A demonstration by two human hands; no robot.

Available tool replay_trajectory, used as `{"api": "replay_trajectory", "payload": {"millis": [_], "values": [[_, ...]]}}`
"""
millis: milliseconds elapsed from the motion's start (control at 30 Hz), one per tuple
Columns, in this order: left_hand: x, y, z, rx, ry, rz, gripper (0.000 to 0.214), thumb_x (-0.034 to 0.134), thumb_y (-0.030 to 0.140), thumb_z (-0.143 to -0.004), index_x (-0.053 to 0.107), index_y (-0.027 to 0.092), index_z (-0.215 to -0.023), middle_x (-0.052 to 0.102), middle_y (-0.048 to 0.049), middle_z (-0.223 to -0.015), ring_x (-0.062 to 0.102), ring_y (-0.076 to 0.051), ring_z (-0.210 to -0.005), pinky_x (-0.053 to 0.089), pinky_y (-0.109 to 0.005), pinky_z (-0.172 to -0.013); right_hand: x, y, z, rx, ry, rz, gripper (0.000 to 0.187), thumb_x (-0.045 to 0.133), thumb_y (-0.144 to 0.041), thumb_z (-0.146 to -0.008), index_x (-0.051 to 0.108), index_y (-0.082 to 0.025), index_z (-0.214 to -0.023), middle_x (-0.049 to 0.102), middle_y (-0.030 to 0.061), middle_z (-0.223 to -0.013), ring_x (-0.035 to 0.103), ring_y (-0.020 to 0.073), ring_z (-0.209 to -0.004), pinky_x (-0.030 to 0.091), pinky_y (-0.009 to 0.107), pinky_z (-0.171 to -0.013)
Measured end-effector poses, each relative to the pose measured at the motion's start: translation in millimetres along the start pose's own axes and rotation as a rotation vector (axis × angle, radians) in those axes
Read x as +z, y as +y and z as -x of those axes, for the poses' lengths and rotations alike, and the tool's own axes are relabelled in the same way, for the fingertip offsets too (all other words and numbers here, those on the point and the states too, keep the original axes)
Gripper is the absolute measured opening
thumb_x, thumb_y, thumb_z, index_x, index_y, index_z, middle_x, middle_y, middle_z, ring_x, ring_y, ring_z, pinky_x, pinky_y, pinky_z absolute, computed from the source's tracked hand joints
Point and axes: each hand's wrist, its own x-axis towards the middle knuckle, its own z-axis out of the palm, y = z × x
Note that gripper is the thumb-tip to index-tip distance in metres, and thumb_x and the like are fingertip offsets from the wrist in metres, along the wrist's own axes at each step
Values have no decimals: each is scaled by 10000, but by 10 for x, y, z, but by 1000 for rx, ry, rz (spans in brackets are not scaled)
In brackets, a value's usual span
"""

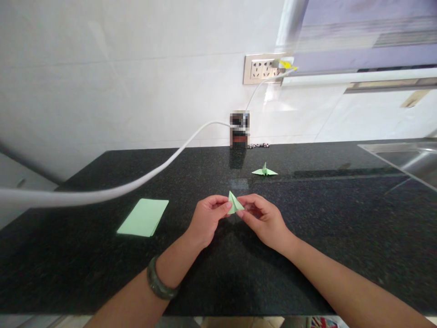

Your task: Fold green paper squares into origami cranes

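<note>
A small folded piece of light green paper (235, 203) is pinched between both hands just above the black counter (324, 218). My left hand (208, 219) grips its left side with closed fingers; a dark green bangle sits on that wrist. My right hand (261, 217) pinches its right side, fingers curled. Farther back on the counter lies a finished green paper crane (265, 171), apart from both hands.
A stack of flat green paper sheets (143, 217) lies left of my hands. A white cable (136, 184) crosses from the left up to a wall socket (262, 68). A small dark object (239, 130) stands against the wall. A steel sink (406, 159) is at the right.
</note>
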Motion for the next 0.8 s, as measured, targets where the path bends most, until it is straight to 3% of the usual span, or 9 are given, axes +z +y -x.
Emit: {"api": "replay_trajectory", "payload": {"millis": [200, 433, 600, 800], "values": [[-11, -31, -4, 66, 6, 9, 114, 653, 207, -667, 634, 134, -752, 626, -11, -688, 541, -97, -651, 413, -233, -658, -18, -21, -4, -26, -17, -4, 207, 513, -208, -806, 549, -218, -1010, 555, 37, -875, 532, 116, -685, 462, 258, -610], [24, 15, 11, 56, -12, -25, 109, 628, 221, -691, 608, 134, -755, 622, -1, -678, 537, -87, -643, 401, -215, -642, -30, -51, -2, -78, -54, 11, 349, 559, -161, -754, 521, -220, -1096, 536, 61, -984, 546, 145, -806, 482, 287, -695], [32, 31, 17, 56, -22, -25, 121, 628, 228, -689, 590, 134, -754, 612, 0, -694, 540, -87, -649, 407, -217, -649, -7, -4, 6, -12, -6, 40, 287, 550, -179, -757, 548, -206, -1042, 571, 29, -811, 546, 132, -700, 464, 281, -649], [59, 54, 39, 10, -34, -31, 159, 616, 278, -695, 558, 145, -760, 615, -4, -674, 569, -109, -630, 449, -242, -619, 26, 24, 10, 146, -32, -87, 308, 521, -226, -779, 477, -187, -1081, 476, -47, -578, 466, 87, -491, 382, 210, -463]]}}
